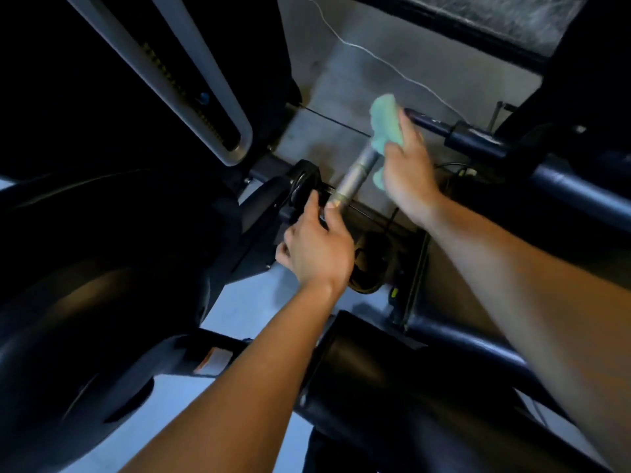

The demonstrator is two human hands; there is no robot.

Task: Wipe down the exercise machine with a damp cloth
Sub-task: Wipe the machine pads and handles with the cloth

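Wiping is underway: your right hand (404, 172) grips the damp cloth (384, 126) around the silver bar (355, 177); your left hand (316, 247) clasps its lower end. Next, probably slide down it.

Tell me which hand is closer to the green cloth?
Right. The right hand grips the green cloth and presses it against the top of the silver bar. The left hand is farther down, holding the bar's lower end, apart from the cloth.
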